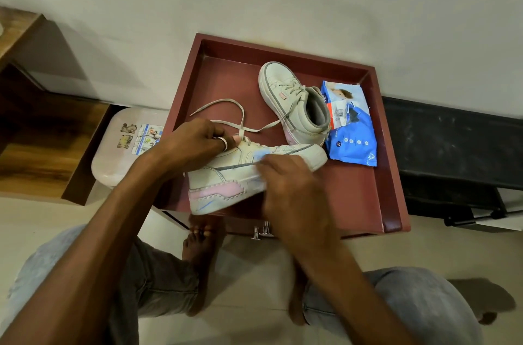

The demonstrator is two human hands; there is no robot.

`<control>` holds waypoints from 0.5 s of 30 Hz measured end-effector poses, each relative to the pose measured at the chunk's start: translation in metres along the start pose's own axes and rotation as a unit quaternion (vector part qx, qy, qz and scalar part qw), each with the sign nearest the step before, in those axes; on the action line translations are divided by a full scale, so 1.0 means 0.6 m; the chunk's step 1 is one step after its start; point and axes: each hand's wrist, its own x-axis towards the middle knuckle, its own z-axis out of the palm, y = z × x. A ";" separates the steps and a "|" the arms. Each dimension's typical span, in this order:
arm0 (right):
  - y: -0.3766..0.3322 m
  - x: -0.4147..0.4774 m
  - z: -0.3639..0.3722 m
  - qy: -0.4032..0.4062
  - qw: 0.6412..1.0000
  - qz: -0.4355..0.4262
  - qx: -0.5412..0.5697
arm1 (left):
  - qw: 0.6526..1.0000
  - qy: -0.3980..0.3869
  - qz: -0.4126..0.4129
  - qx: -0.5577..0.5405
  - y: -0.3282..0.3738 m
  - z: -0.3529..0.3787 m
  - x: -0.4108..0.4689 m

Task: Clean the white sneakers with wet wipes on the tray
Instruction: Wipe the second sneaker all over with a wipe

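Two white sneakers and one blue wipes pack (351, 129) sit on one maroon tray (393, 175): the far sneaker (285, 90) upper centre, the near sneaker (226, 175) overhanging the tray's lower-left edge. The left hand (195, 143) curls its grip round the near sneaker's lace area, while the right hand (291, 189), blurred, presses a pale wipe (259, 152) against its side. Bare tray floor lies lower right.

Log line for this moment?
left hand grips near sneaker at laces | right hand presses wipe on its side | second sneaker, wipes pack on tray
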 end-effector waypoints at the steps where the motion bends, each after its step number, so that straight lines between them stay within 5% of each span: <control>1: 0.028 0.007 -0.008 0.019 0.999 0.034 -0.007 | 1.000 0.000 0.001 0.004 0.002 0.000 0.000; 8: 0.128 0.037 -0.022 0.033 0.979 0.202 -0.019 | 1.000 0.002 0.006 0.006 0.003 -0.001 0.001; 12: 0.039 0.022 -0.005 0.067 0.991 0.112 -0.037 | 1.000 0.006 0.006 0.009 -0.003 0.000 0.005; 15: -0.054 -0.007 0.012 0.017 0.999 0.019 -0.029 | 1.000 0.005 0.000 0.018 -0.005 -0.001 0.005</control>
